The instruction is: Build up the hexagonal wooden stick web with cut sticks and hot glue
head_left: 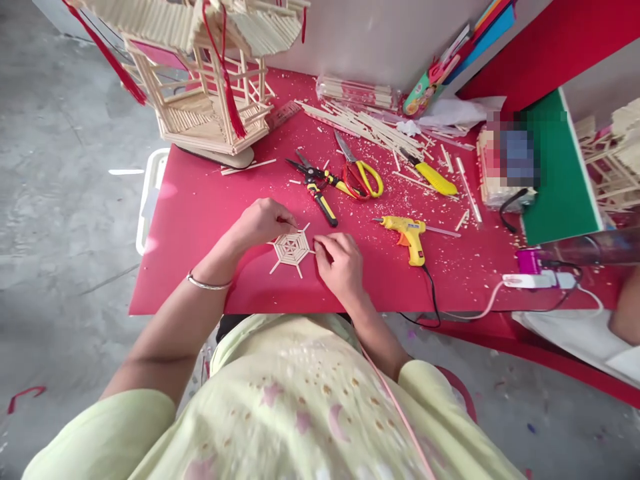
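A small hexagonal web of thin wooden sticks, with spokes sticking out past its rings, lies flat on the red table near the front edge. My left hand is at its upper left, fingers pinched together over a spoke there. At the web's right side, my right hand has thumb and fingertips closed at the end of another spoke. Whether either hand also holds a tiny piece is too small to tell. To the right of my hands lies a yellow hot glue gun, its nozzle pointing left.
Behind my hands lie cutting pliers, scissors and a yellow utility knife. Loose sticks and scraps spread toward the wall. A stick pavilion model stands back left. A white power strip and another person's arm are at right.
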Available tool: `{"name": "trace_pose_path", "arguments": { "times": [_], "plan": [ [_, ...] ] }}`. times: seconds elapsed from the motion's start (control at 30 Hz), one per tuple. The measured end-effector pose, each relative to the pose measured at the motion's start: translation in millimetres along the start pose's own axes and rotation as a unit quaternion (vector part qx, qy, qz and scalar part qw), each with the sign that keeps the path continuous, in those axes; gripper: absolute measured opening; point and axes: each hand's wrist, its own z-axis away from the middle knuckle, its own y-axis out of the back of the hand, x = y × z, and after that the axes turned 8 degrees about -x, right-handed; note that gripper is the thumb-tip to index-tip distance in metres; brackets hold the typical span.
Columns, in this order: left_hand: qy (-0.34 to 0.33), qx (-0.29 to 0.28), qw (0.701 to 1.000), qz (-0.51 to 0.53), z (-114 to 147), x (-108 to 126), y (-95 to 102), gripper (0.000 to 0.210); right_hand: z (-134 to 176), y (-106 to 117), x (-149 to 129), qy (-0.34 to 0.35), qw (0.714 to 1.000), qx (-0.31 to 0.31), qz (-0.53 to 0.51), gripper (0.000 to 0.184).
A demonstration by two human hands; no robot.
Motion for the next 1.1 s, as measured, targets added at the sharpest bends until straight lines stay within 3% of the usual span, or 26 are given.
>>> {"name": "trace_pose_path", "arguments": {
  "times": [0.47, 1.1],
  "plan": [
    [-0.054, 0.014, 0.997, -0.056, 4.8, 10.4, -3.3, 0.019, 2.8, -8.5, 3.3, 0.023, 0.999, -0.013, 0.043, 0.030],
    [-0.046, -0.044, 0.998, -0.007, 4.9, 8.5, 13.1, 0.018, 2.2, -6.6, 3.2, 0.022, 0.999, -0.017, 0.043, 0.030]
  ]
}}
